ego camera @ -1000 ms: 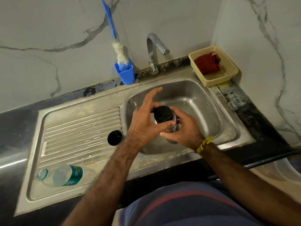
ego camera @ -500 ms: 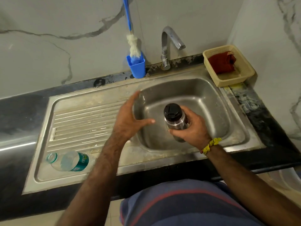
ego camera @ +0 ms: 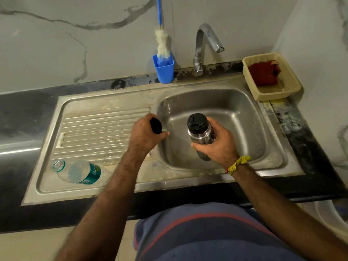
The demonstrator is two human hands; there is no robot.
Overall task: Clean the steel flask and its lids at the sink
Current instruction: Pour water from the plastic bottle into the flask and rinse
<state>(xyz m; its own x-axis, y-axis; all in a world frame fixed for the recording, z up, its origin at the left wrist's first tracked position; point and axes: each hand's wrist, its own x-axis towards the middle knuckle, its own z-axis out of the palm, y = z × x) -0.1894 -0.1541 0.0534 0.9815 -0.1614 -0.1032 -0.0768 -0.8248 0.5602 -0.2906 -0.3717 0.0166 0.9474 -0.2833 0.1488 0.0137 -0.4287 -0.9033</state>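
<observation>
The steel flask [ego camera: 202,135] stands upright over the sink basin [ego camera: 244,113], a black inner lid [ego camera: 196,120] fitted on its mouth. My right hand [ego camera: 219,143] grips the flask's body from the right. My left hand [ego camera: 146,133] is at the basin's left rim, where the drainboard ends, with fingers curled round a black outer lid [ego camera: 156,125]. Only part of that lid shows between thumb and fingers.
A plastic water bottle [ego camera: 81,171] lies on its side on the drainboard's front left. A blue cup [ego camera: 163,69] with a bottle brush stands behind the sink, left of the tap [ego camera: 202,45]. A beige basket [ego camera: 273,77] holding a red cloth sits at the back right.
My left hand left the flask's top, moved left to the drainboard edge and took hold of the black lid lying there. My right hand kept holding the flask over the basin.
</observation>
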